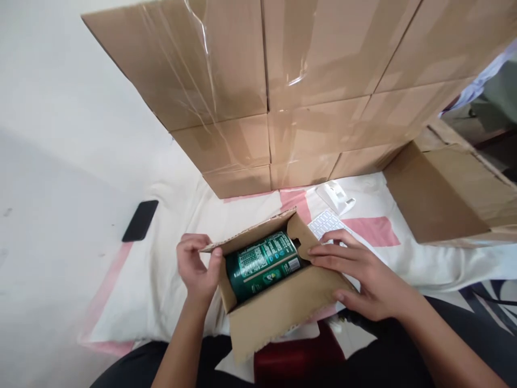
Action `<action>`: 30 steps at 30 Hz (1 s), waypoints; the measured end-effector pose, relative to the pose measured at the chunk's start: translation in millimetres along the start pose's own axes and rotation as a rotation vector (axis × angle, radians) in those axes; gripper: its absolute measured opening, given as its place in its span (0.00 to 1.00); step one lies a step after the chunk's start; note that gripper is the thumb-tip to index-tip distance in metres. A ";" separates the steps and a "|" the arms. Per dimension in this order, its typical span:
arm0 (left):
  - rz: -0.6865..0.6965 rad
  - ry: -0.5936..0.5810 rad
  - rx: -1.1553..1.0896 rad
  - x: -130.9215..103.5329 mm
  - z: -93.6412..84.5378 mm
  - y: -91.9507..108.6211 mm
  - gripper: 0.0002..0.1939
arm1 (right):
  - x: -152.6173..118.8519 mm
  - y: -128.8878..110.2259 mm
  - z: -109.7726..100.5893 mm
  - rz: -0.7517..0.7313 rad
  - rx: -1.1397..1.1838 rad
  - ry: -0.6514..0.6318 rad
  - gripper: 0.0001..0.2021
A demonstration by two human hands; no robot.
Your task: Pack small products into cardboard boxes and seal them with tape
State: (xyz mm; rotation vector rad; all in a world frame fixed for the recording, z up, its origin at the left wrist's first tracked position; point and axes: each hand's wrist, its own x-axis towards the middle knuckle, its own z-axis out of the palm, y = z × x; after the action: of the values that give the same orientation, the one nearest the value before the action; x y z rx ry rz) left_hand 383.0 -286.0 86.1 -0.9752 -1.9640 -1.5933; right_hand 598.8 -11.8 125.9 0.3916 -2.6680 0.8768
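Note:
A small open cardboard box (274, 318) lies in front of me, with its long front flap folded down toward my lap. Inside it, a green can (258, 261) with white printing and a barcode lies on its side. My left hand (198, 269) pinches the box's left back corner between thumb and bent fingers. At the other end, my right hand (359, 269) grips the box, its fingers over the right end flap and its thumb by the front flap. The underside of the box is hidden.
Taped cardboard boxes (307, 124) form a wall behind. A larger open box (436, 199) stands at right. Beyond the small box are a white plastic device (336, 197) and a label sheet (328, 223). A black phone (140, 221) lies at left on the pink-and-white cloth (169, 291).

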 end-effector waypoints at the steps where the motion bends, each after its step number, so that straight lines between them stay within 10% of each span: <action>1: 0.120 0.019 0.032 1.5 -6.0 4.2 0.10 | -1.0 2.0 0.9 -0.008 -0.020 0.000 0.22; 7: 0.527 -0.471 0.171 2.7 -44.6 25.8 0.13 | -4.2 12.1 9.7 -0.055 -0.055 0.047 0.25; 12: 0.448 -0.395 0.254 1.9 -55.5 9.2 0.23 | -0.4 14.0 17.1 -0.080 -0.020 0.094 0.24; 20: 0.197 -0.857 0.383 13.4 -51.2 14.0 0.31 | 4.9 13.9 22.8 -0.077 0.057 0.158 0.25; 30: 0.160 -0.873 0.389 10.4 -47.6 22.5 0.32 | 2.5 11.6 23.6 -0.104 0.028 0.181 0.24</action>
State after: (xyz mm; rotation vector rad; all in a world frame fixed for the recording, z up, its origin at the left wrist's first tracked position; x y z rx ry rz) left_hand 388.0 -327.1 120.2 -1.7768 -2.4989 -0.6648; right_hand 587.7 -17.7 102.6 0.4324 -2.4501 0.8744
